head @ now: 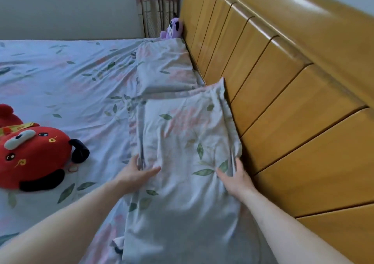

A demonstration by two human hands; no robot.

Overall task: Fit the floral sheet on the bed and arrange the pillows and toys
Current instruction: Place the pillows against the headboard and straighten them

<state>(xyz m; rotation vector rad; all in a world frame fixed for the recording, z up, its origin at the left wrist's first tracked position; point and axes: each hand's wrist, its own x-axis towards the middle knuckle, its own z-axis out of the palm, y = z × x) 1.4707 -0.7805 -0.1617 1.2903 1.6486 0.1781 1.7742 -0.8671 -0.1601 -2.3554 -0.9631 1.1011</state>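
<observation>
The floral sheet (pixel 66 75) covers the bed, pale blue with pink flowers and green leaves. A near pillow (pixel 182 134) in matching fabric lies along the headboard. My left hand (pixel 135 172) grips its left edge, fingers under the fabric and thumb on top. My right hand (pixel 235 177) grips its right edge beside the headboard. A far pillow (pixel 164 69) lies beyond it. A red plush toy (pixel 34 154) lies on the sheet at the left. A purple plush toy (pixel 173 28) sits in the far corner behind the far pillow.
The wooden headboard (pixel 283 81) runs along the right side. A patterned curtain (pixel 157 6) hangs at the far corner beside a plain wall. The sheet is wrinkled near the pillows.
</observation>
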